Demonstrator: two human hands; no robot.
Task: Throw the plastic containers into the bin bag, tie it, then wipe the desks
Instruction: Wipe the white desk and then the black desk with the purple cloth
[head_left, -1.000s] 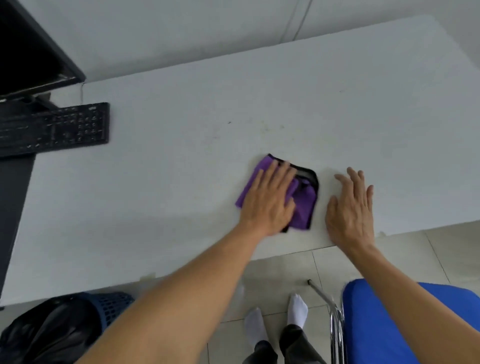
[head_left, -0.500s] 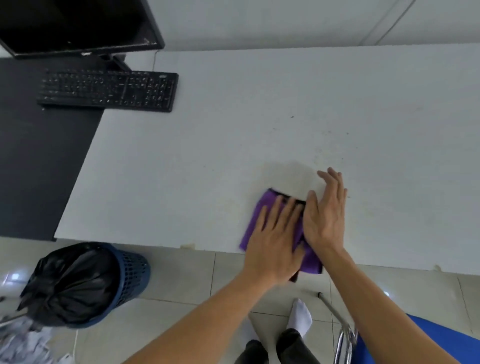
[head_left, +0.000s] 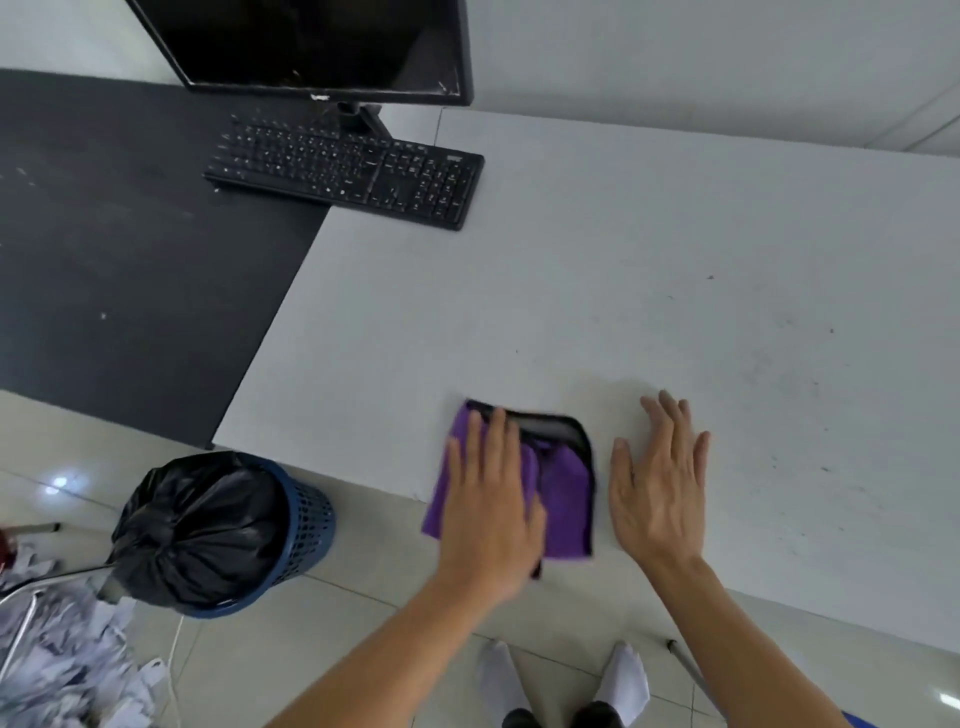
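Observation:
A folded purple cloth (head_left: 563, 491) with a black edge lies at the near edge of the white desk (head_left: 623, 291). My left hand (head_left: 491, 509) presses flat on the cloth's left half, fingers straight. My right hand (head_left: 660, 483) rests flat on the bare desk just right of the cloth, fingers spread. On the floor to the left stands a blue mesh bin (head_left: 301, 530) holding a tied black bin bag (head_left: 192, 525).
A black keyboard (head_left: 343, 169) lies across the seam between the white desk and a black desk (head_left: 114, 260) on the left, with a dark monitor (head_left: 322, 44) behind it. Crumpled white paper (head_left: 57, 649) lies on the tiled floor at bottom left.
My right hand has come off the cloth and moved to the right onto the bare desk. The left hand stays on the cloth. The camera has swung left, so the monitor shows more.

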